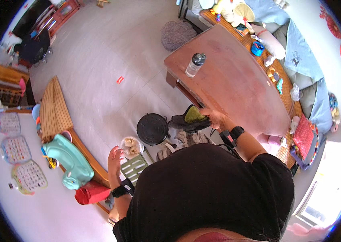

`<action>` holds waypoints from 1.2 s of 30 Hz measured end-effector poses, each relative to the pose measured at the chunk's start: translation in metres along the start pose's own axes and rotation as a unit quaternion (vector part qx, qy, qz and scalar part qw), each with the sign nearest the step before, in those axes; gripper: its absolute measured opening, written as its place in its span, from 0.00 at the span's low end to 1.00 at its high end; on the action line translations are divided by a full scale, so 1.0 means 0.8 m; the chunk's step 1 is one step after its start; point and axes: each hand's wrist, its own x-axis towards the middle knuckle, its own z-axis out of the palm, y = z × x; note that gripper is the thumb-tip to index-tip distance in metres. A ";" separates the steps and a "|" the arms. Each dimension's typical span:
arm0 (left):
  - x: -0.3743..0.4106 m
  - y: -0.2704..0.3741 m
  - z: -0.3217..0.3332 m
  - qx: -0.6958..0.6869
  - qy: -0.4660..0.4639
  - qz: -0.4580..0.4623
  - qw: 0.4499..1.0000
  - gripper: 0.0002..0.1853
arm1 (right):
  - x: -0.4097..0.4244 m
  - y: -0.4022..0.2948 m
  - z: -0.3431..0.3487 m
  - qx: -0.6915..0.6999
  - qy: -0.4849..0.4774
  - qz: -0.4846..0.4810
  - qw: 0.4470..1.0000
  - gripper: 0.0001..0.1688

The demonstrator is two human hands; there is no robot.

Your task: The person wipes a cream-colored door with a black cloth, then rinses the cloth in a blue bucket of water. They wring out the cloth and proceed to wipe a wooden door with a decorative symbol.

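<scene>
My right hand [214, 118] grips the edge of a dark fabric item with a green lining [195, 115], perhaps a shoe or slipper, beside the front of a reddish-brown table [233, 78]. My left hand [115, 155] is raised with its fingers apart and holds nothing; a white bin with crumpled paper-like pieces [131, 147] is close to it. Between the hands stands a round black lidded container or stool [152, 129]. Grey-brown striped cloth [188, 138] lies partly hidden by my body. A clear bottle with a black lid [195, 65] stands on the table.
A green slatted stool [134, 168] is beside my left forearm. A grey fluffy pouf [178, 35] stands past the table's far end. A sofa with blue covers [303, 57] runs along the right. A teal plastic toy [70, 160] and a red bag [92, 192] are at the left.
</scene>
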 end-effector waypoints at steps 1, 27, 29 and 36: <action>0.010 0.012 0.003 0.008 -0.005 0.004 1.000 0.25 | -0.002 -0.010 0.000 -0.005 0.003 -0.004 1.000 0.20; 0.137 0.251 0.139 0.077 0.008 -0.018 0.997 0.23 | 0.214 -0.155 -0.192 -0.013 -0.094 0.032 0.995 0.26; 0.146 0.259 0.124 0.071 0.026 -0.002 0.997 0.23 | 0.213 -0.180 -0.154 0.024 -0.081 0.012 0.996 0.14; 0.197 0.291 0.070 0.042 0.068 0.048 0.996 0.22 | 0.232 -0.255 -0.083 0.005 -0.088 -0.031 0.996 0.17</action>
